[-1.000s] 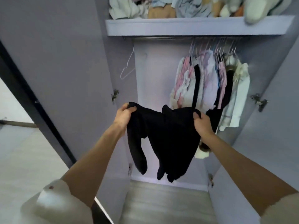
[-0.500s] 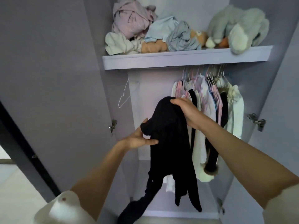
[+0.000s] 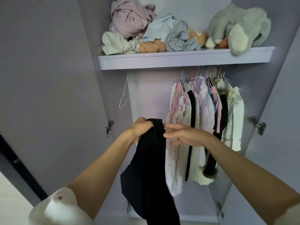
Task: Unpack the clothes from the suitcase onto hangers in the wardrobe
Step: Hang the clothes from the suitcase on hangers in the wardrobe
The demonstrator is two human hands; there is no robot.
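1. In front of the open wardrobe [image 3: 48, 78], the left hand [image 3: 141, 129] grips the top of a black garment [image 3: 149, 168], fingers curled round a bunched fold of it at about the height of the door hinges.
2. The right hand [image 3: 181, 135] hovers just beside that fold with its fingers loosely spread and holds nothing; whether its fingertips touch the cloth I cannot tell.
3. The garment hangs limp below the left hand in one long drape, well clear of the hanging clothes [image 3: 203, 119] on the right of the rail.
4. It looks soft, thin and light: one hand carries it easily, and it has no stiffness to keep a shape.
5. Such cloth will likely slump and twist, so the best hold is probably at the shoulders or waistband, one hand on each side, to spread it flat.
6. An empty wire hanger [image 3: 125, 95] hangs alone on the left of the rail, near the left hand, and seems the natural one to take.
7. Thin wire may let smooth fabric slide off, so centring it matters.
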